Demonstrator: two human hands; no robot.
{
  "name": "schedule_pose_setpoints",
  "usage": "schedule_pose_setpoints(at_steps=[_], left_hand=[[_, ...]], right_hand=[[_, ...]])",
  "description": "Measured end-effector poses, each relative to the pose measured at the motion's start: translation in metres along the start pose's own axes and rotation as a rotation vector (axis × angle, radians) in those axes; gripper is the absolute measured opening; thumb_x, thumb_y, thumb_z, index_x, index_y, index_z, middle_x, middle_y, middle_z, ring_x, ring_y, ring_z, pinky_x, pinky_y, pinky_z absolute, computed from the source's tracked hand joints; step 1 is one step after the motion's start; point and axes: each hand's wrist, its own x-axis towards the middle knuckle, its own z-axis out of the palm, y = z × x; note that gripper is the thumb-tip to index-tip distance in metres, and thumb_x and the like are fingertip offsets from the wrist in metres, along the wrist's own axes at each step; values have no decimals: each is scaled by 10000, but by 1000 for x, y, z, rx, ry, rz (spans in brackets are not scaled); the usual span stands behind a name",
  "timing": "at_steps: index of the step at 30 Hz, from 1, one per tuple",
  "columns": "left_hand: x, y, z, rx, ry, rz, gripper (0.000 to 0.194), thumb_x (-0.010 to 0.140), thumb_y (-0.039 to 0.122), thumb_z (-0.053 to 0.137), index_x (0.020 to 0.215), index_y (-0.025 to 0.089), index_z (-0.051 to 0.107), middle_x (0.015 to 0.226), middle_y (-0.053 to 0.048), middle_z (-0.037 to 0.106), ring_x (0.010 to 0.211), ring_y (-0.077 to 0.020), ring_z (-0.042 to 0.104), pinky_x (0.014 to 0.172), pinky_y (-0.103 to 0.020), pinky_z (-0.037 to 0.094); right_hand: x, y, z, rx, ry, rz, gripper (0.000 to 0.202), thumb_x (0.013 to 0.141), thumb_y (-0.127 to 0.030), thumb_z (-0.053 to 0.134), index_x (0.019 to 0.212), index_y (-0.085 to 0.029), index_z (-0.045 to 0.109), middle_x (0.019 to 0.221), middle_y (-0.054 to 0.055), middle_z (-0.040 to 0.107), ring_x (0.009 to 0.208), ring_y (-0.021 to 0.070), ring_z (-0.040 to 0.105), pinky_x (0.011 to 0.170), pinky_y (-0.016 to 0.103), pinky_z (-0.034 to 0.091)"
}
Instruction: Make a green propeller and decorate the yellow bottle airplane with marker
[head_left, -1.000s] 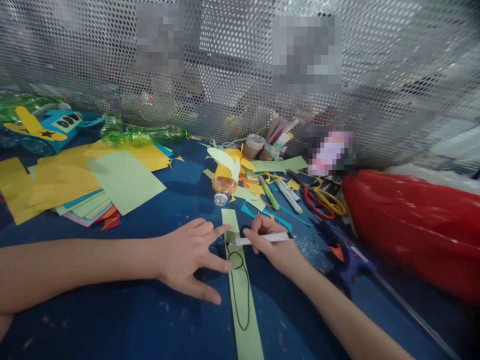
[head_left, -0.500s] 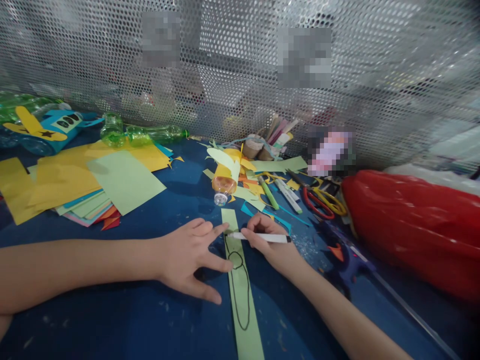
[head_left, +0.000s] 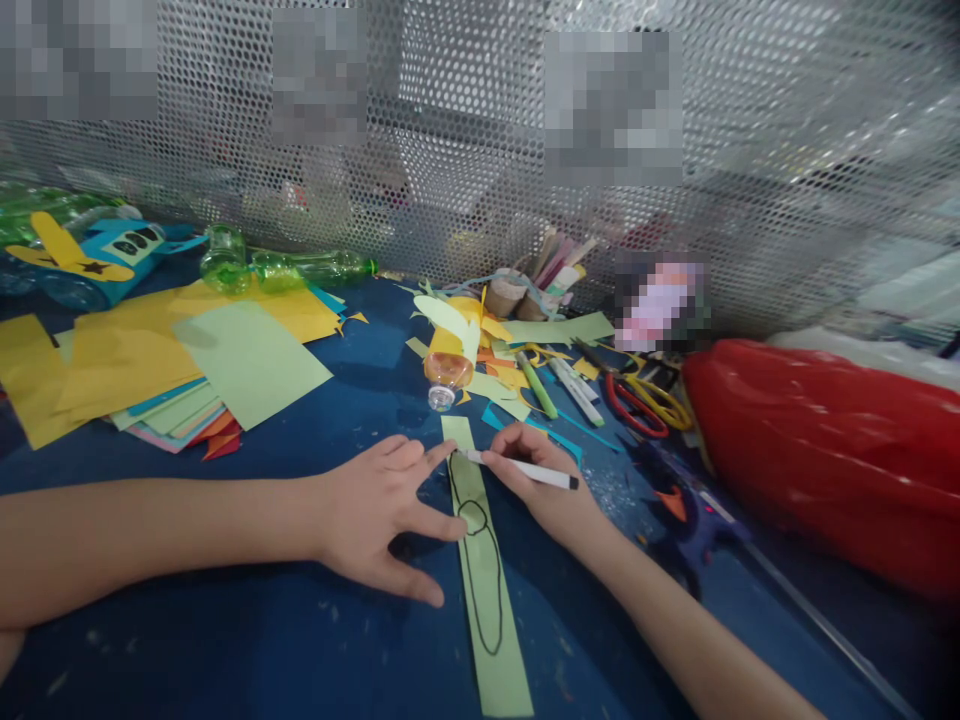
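Watching from my end: right hand (head_left: 553, 500), centre of frame, has its fingers pinched together on a white marker (head_left: 546, 474), tip at the upper part of a pale green paper strip (head_left: 487, 560); strip runs from centre of frame down nearly to the bottom edge. I see a black circle (head_left: 472, 517) drawn on it. Left hand (head_left: 382, 505), left of centre, has fingers spread apart, two fingertips at the strip's left edge; bottle (head_left: 448, 368) lies just beyond the strip's top end, red bag (head_left: 817, 450) at right of frame
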Motion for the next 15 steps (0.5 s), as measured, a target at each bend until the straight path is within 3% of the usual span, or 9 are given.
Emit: schedule_pose_setpoints(at_steps=[9,15], left_hand=[[0,0,-1,-16,-10,-4,635,734,785,490,1212,387,617,1502,-185,299,996,-315,469,878,-477,326],[0,0,-1,-18,-13,-11,638,736,781,492,1227,392,609,1504,-185,296,1006,-321,474,881,-484,326]], right_hand=[[3,0,0,-16,66,13,254,795,-412,642,727,-221,489,656,-38,482,579,116,415,524,248,318],[2,3,-3,-52,122,42,271,787,-412,611,682,-228,442,559,-63,405,523,111,340,496,251,268]])
